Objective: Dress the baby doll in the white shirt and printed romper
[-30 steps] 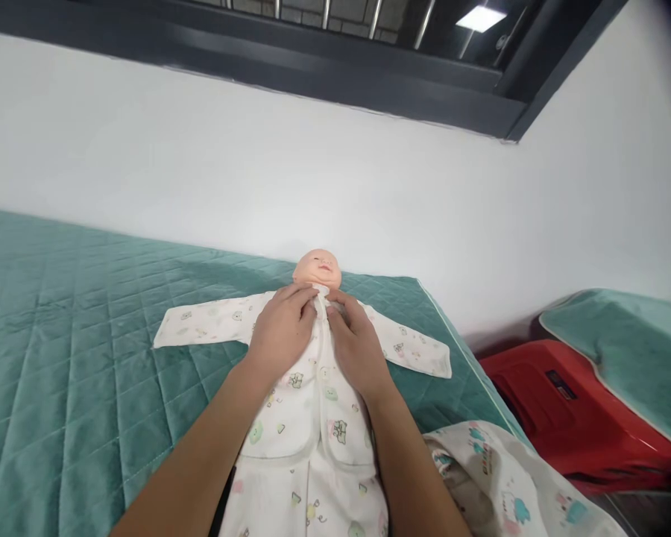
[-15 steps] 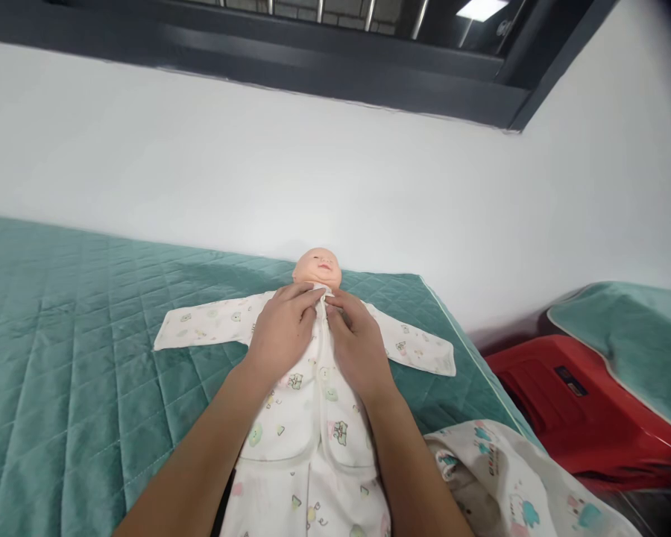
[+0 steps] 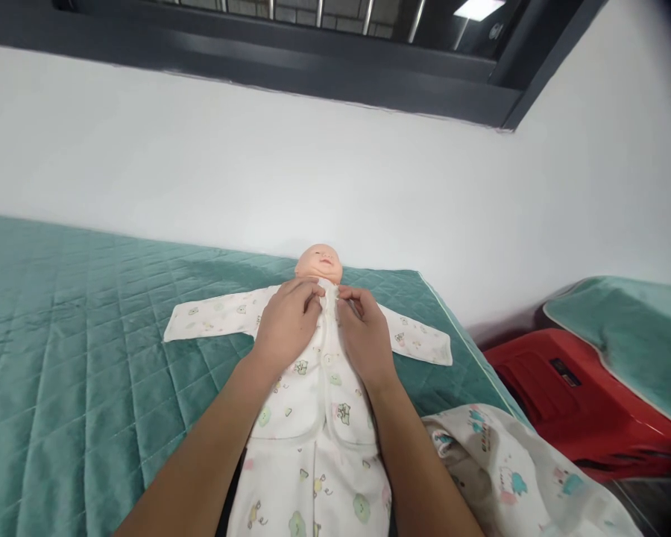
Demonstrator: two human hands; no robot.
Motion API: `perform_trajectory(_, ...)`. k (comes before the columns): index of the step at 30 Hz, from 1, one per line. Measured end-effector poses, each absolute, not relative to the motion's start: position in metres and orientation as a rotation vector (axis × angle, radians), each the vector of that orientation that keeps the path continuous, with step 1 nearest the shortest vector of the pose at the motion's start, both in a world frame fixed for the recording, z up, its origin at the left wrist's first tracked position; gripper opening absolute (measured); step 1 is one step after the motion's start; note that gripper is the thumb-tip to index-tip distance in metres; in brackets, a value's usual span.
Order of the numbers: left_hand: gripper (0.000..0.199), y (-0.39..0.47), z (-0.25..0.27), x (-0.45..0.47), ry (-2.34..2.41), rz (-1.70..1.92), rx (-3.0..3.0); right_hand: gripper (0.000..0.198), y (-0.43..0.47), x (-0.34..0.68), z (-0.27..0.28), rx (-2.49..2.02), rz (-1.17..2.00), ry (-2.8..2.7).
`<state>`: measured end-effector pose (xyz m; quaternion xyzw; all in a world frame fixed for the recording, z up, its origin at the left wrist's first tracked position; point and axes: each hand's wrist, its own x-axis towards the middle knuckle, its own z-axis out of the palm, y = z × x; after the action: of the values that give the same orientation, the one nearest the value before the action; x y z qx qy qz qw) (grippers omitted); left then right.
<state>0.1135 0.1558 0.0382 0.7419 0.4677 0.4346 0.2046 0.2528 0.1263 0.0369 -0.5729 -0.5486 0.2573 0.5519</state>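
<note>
A bald baby doll [image 3: 317, 261] lies on its back, dressed in a white printed baby jacket [image 3: 294, 403] with both sleeves spread out sideways. White printed baby pants [image 3: 313, 492] cover it below the jacket hem. At the collar, my left hand [image 3: 291, 317] is closed, its fingertips pinching the jacket's left front edge. Opposite it, my right hand [image 3: 364, 328] pinches the other front edge with curled fingers. A narrow strip of the front opening shows between the two hands. The fastener there is too small to make out.
The doll rests on a green quilted bedspread [image 3: 89, 350] against a white wall [image 3: 246, 164]. A printed white cloth [image 3: 514, 477] lies bunched at lower right. Beyond the bed's right edge stands a red plastic chair [image 3: 570, 395] with green fabric [image 3: 626, 335] over it.
My fingertips have moved slightly apart at the collar, so more of the jacket's front opening shows between them. The sleeves have shifted slightly inward in the view.
</note>
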Motion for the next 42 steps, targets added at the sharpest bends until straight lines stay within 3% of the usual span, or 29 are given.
perform_trajectory(22,0.018,0.135,0.040,0.104,1.182,1.137,1.993,0.011,0.104,0.253,0.036,-1.242,0.681,-1.340)
perform_trajectory(32,0.007,0.130,0.041,0.116,1.324,1.171,2.249,0.020,0.105,0.253,0.033,-1.259,0.618,-1.343)
perform_trajectory(42,0.009,0.126,0.041,0.117,1.315,1.179,2.370,0.018,0.104,0.251,0.033,-1.267,0.598,-1.143)
